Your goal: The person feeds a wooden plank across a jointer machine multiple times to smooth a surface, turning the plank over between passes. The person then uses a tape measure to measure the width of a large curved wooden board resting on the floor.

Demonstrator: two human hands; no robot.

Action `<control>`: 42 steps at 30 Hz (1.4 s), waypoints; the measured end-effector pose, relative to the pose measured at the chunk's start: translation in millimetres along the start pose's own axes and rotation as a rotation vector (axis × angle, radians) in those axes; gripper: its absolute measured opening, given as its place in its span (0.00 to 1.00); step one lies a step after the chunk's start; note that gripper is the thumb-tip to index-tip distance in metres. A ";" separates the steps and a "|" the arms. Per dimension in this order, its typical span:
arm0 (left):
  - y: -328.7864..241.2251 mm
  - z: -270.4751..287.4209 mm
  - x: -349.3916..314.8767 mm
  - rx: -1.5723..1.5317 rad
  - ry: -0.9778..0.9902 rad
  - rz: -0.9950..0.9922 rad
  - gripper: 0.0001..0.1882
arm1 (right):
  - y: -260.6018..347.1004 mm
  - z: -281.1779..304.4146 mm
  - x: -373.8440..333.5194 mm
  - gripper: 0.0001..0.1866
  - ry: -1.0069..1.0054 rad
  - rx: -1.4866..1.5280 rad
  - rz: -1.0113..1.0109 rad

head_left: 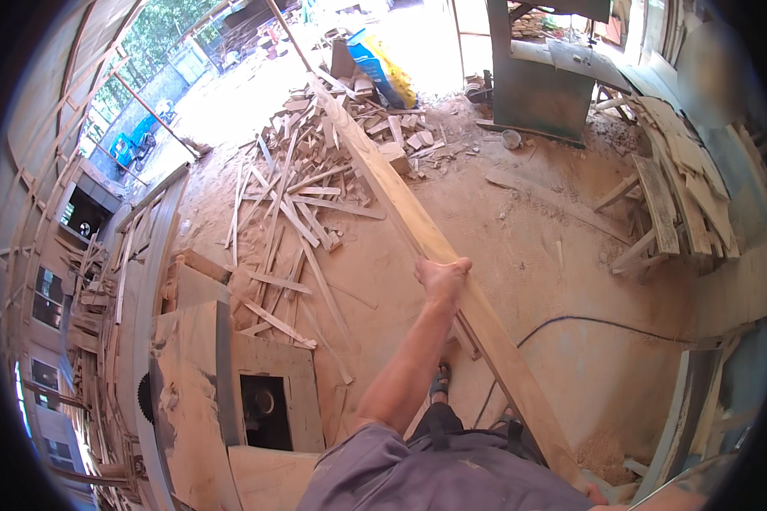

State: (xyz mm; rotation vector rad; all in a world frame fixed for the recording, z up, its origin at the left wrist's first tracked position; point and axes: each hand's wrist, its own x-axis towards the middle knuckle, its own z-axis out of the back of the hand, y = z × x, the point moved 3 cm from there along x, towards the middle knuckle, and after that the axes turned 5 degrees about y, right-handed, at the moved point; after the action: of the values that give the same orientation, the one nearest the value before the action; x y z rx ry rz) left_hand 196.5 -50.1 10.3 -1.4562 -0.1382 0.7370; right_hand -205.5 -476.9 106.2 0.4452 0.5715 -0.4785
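Note:
A long, pale wooden plank (417, 226) runs slantwise in front of me, from the scrap pile at the far end down to my right side. Partway along it, my left hand (444, 278) grips the plank, its thumb laid over the upper face. Near the bottom edge of the view, only a small part of my right hand (595, 493) shows at the plank's near end. Its fingers are mostly hidden, so its grip cannot be made out.
Several wood offcuts (315, 200) lie heaped ahead, with a blue and yellow sack (381, 68) behind. At left stands a dusty saw bench (187, 400) with a toothed blade (146, 399). A dark cable (596, 319) crosses the floor; stacked boards (677, 179) lean at right.

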 end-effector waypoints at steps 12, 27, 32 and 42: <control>-66.8 29.8 76.2 0.143 0.053 -0.069 0.67 | 203.1 -26.5 61.7 0.32 0.052 -0.230 0.056; -60.0 34.2 79.8 0.103 0.066 -0.185 0.67 | 404.8 -35.3 149.3 0.41 -0.084 -0.125 0.539; -63.8 26.0 79.2 0.143 0.015 -0.172 0.61 | 276.9 -34.3 100.1 0.42 -0.205 -0.027 0.595; -68.8 25.8 112.6 0.031 0.037 -0.160 0.60 | 236.4 -35.7 90.0 0.34 -0.124 -0.159 0.286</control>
State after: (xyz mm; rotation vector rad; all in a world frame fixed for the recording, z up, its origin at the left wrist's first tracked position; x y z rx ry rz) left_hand 296.1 35.4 39.5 -1.4104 -0.2115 0.5793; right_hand -25.7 -296.4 87.2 0.3354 0.4147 -0.1837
